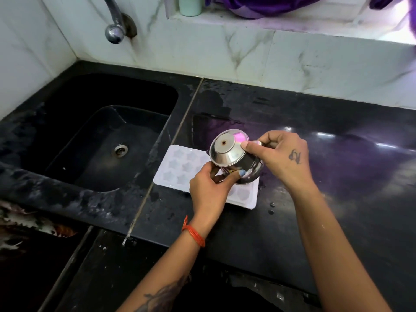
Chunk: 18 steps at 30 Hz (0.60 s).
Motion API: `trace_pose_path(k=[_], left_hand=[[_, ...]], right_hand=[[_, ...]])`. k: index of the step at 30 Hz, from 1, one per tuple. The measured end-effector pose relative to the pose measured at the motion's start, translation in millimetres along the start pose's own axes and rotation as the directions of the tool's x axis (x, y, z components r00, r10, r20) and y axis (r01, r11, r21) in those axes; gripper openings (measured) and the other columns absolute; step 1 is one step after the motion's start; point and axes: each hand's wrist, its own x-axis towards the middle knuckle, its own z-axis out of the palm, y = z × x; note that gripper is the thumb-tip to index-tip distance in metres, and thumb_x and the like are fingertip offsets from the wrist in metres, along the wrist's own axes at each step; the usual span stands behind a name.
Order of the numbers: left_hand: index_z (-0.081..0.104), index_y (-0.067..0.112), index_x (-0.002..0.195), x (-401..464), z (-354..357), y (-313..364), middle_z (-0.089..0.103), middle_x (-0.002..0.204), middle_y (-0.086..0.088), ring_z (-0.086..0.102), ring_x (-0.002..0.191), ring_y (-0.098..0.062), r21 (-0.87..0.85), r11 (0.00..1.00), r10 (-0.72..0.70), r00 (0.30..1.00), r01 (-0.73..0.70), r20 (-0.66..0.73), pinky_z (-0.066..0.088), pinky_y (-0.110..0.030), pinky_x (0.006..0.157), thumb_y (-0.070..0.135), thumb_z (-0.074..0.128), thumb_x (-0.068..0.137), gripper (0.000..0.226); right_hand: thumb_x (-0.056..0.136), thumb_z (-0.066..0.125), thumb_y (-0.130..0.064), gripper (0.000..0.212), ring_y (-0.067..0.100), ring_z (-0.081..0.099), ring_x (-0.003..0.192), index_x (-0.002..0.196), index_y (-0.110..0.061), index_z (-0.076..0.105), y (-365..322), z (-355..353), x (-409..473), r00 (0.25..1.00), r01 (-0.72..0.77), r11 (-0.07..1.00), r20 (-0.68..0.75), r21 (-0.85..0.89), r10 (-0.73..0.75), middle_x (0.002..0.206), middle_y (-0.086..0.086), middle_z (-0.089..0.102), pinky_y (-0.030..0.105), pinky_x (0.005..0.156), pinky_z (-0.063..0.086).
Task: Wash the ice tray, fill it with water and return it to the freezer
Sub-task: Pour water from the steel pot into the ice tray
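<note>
A white ice tray (180, 164) with star-shaped cells lies flat on the black counter, just right of the sink. Above its right half a small steel bowl (231, 158) is tipped over, its base facing up and left. My left hand (209, 191) grips the bowl's near side from below. My right hand (281, 158) holds its far rim, thumb on the base. The bowl and hands hide the tray's middle and part of its right half.
A black sink (108, 143) with a drain sits to the left, with a steel tap (114, 30) on the marble wall above it. The wet black counter (337, 165) stretches right. A pale green container (190, 5) stands on the ledge beside purple cloth (258, 5).
</note>
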Motion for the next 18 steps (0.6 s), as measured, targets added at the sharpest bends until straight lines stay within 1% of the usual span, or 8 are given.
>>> trace_pose_path(k=[3,5,8,11,13,16,18], left_hand=[[0.066,0.026,0.097,5.5,-17.1,-4.2,0.071,0.087,0.017,0.07,0.082,0.0,-0.033,0.999,-0.024,1.0,0.024,-0.014,0.053,-0.021,0.078,0.028,0.085,0.067,0.036],[0.066,0.023,0.099,10.1,-28.3,-7.5,0.072,0.088,0.015,0.07,0.082,0.0,-0.053,0.998,-0.037,0.999,0.036,-0.019,0.053,-0.023,0.078,0.028,0.084,0.067,0.037],[0.066,0.021,0.099,15.4,-40.7,-12.0,0.073,0.091,0.012,0.07,0.082,-0.002,-0.096,0.994,-0.06,0.998,0.059,-0.013,0.054,-0.024,0.081,0.025,0.084,0.068,0.036],[0.068,0.014,0.103,19.2,-48.4,-17.8,0.075,0.094,0.006,0.071,0.084,-0.007,-0.164,0.981,-0.101,0.995,0.103,0.017,0.055,-0.034,0.086,0.023,0.083,0.07,0.037],[0.068,0.012,0.103,21.0,-51.0,-21.1,0.075,0.095,0.004,0.072,0.085,-0.011,-0.204,0.97,-0.126,0.991,0.13,0.034,0.055,-0.042,0.088,0.025,0.084,0.067,0.041],[0.068,0.011,0.102,22.8,-54.3,-24.0,0.075,0.096,0.002,0.072,0.086,-0.012,-0.244,0.955,-0.16,0.985,0.17,0.059,0.054,-0.046,0.089,0.031,0.083,0.062,0.046],[0.068,0.011,0.102,22.7,-55.9,-24.5,0.075,0.096,0.002,0.072,0.086,-0.012,-0.266,0.947,-0.166,0.983,0.182,0.082,0.053,-0.047,0.09,0.023,0.083,0.067,0.04]], right_hand=[[0.068,0.079,-0.039,0.026,0.016,0.062,0.057,0.059,-0.019,0.065,-10.2,18.3,0.4,1.0,0.004,1.0,0.025,-0.015,-0.004,0.055,-0.002,0.066,0.035,0.062,0.054],[0.068,0.079,-0.039,0.026,0.015,0.065,0.061,0.059,-0.019,0.065,-17.6,30.2,0.7,0.999,0.014,0.999,0.034,-0.038,-0.013,0.056,-0.004,0.067,0.036,0.064,0.055],[0.07,0.077,-0.04,0.027,0.012,0.063,0.061,0.059,-0.019,0.065,-29.0,43.9,-0.9,0.998,0.043,0.993,0.043,-0.107,-0.039,0.054,-0.006,0.065,0.038,0.066,0.055],[0.071,0.074,-0.044,0.029,0.017,0.065,0.065,0.062,-0.017,0.066,-40.4,54.6,-2.9,0.996,0.087,0.979,0.048,-0.186,-0.079,0.059,-0.004,0.066,0.042,0.07,0.054],[0.072,0.073,-0.044,0.028,0.019,0.064,0.067,0.063,-0.018,0.065,-46.1,59.1,-3.7,0.994,0.104,0.968,0.056,-0.23,-0.093,0.06,-0.003,0.066,0.043,0.071,0.053],[0.073,0.072,-0.044,0.029,0.021,0.064,0.069,0.061,-0.021,0.061,-52.4,64.4,-5.2,0.993,0.115,0.947,0.062,-0.299,-0.101,0.062,-0.003,0.066,0.038,0.07,0.052],[0.074,0.071,-0.045,0.03,0.021,0.063,0.07,0.061,-0.022,0.059,-55.2,67.2,-6.2,0.992,0.121,0.93,0.068,-0.348,-0.104,0.063,-0.003,0.066,0.033,0.067,0.049]])
